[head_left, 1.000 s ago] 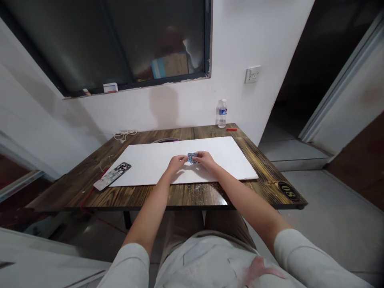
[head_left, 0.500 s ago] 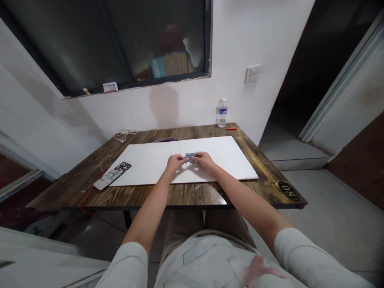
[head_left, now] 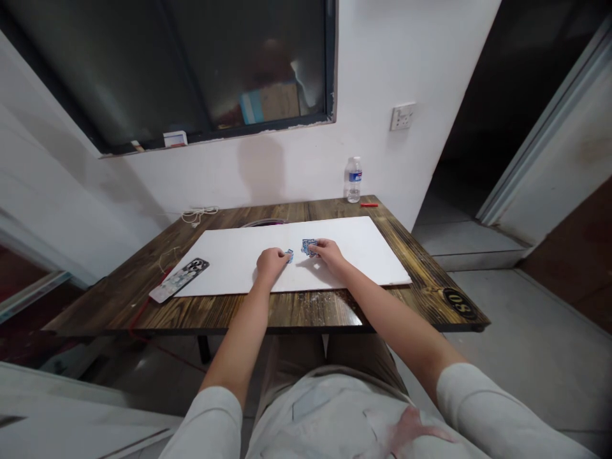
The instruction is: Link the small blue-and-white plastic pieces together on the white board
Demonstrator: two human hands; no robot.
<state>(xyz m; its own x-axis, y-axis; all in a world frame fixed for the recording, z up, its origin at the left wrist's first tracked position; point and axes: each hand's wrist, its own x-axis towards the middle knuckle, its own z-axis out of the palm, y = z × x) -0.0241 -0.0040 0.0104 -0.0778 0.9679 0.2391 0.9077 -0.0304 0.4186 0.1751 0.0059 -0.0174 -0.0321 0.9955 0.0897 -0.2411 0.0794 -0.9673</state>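
My left hand (head_left: pixel 271 263) is closed in a pinch on some blue-and-white patterned playing cards (head_left: pixel 289 255), mostly covered by the fingers. A short gap to the right, my right hand (head_left: pixel 329 251) grips another small bunch of playing cards (head_left: pixel 306 245) with the same pattern, slightly fanned. Both hands are over the middle of a white board (head_left: pixel 239 255) that lies on the wooden table. How many cards each hand has is too small to tell.
On the dark wooden table (head_left: pixel 406 255), a phone (head_left: pixel 179 280) overlaps the board's left corner. A water bottle (head_left: pixel 354 180) and a red pen-like stick (head_left: pixel 369 205) are at the back right. A white cable (head_left: pixel 198 214) lies at the back left, near the wall.
The cards, held together between both hands before, are now split into two bunches. My left hand has moved a little left with one bunch; my right hand keeps the other.
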